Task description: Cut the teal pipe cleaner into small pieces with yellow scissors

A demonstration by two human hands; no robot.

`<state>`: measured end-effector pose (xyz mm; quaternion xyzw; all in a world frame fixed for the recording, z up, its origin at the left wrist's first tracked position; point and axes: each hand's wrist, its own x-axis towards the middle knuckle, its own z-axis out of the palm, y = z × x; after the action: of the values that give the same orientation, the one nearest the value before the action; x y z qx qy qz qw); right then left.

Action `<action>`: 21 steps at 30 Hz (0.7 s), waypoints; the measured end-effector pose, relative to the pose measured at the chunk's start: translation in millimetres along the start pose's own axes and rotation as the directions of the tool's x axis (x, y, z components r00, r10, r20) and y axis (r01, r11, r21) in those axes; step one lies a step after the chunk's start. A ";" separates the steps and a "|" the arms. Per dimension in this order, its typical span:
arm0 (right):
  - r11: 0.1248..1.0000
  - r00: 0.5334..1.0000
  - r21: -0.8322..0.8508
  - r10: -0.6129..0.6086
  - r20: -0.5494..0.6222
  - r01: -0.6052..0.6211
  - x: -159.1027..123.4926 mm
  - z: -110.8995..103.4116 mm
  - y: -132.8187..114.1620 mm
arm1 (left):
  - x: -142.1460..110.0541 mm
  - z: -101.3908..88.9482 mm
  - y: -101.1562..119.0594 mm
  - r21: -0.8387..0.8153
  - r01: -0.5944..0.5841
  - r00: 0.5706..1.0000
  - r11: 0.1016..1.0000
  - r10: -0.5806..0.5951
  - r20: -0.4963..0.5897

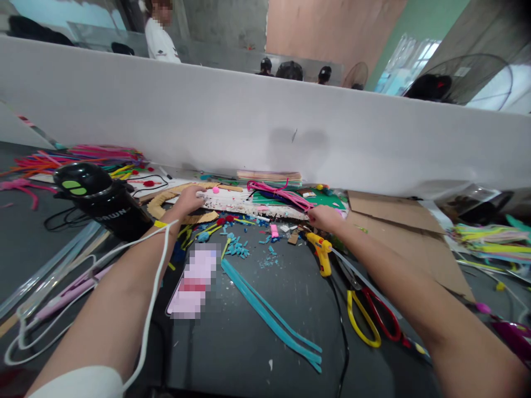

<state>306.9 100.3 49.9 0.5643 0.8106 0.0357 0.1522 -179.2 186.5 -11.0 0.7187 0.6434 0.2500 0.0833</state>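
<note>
Both my arms reach to the back of the dark table. A long, dirty white board (232,205) lies between my hands, with pink pipe cleaners (279,194) and a green sheet (334,200) on it. My left hand (189,201) is closed around the board's left end, beside a tan curved strip (156,205). At the right end, my right hand (326,218) grips the board's edge, its fingers curled. Just below that hand lies a yellow glue gun (322,254). Blue pipe cleaners (269,315) and blue clippings (237,247) lie in front.
A black bottle (108,202) stands left, near a white cable (155,287). A phone (193,284) lies at centre left. Scissors (375,315) with red and yellow handles and cardboard (402,243) lie right. A white partition (232,116) runs behind; people are beyond it.
</note>
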 end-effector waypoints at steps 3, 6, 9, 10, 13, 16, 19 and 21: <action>1.000 1.000 0.016 -0.023 0.020 0.023 2.4 0.8 -0.1 | -5.6 -1.9 2.5 -0.157 0.063 0.987 0.986 -0.085 -0.136; 0.998 0.998 0.034 -0.046 0.052 0.044 7.6 1.8 -0.2 | -10.0 -4.2 4.6 -0.355 0.168 0.953 0.920 -0.243 -0.180; 0.997 0.994 0.051 -0.068 0.086 0.064 12.8 1.1 0.4 | -12.4 -5.3 4.5 -0.443 0.209 0.928 0.872 -0.320 -0.192; 0.996 0.992 0.058 -0.079 0.094 0.074 13.7 0.1 1.0 | -13.2 -5.2 4.1 -0.445 0.208 0.926 0.871 -0.322 -0.197; 0.991 0.988 0.081 -0.114 0.106 0.106 12.8 -6.1 4.2 | -17.5 -3.2 3.3 -0.404 0.192 0.932 0.894 -0.295 -0.209; 0.989 0.986 0.098 -0.123 0.111 0.112 6.8 -16.3 9.2 | -22.9 0.2 4.5 -0.294 0.164 0.957 0.942 -0.224 -0.185; 0.991 0.988 0.104 -0.093 0.122 0.080 -1.7 -27.2 13.5 | -22.7 4.9 11.1 -0.210 0.132 0.979 0.969 -0.160 -0.125; 0.994 0.992 0.091 -0.061 0.107 0.052 -7.6 -33.4 15.0 | -16.6 9.0 20.8 -0.153 0.082 0.993 0.985 -0.095 -0.077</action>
<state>313.2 102.5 86.7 0.5483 0.8175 -0.0356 0.1723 -157.4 169.0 -13.8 0.6700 0.6572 0.3235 0.1207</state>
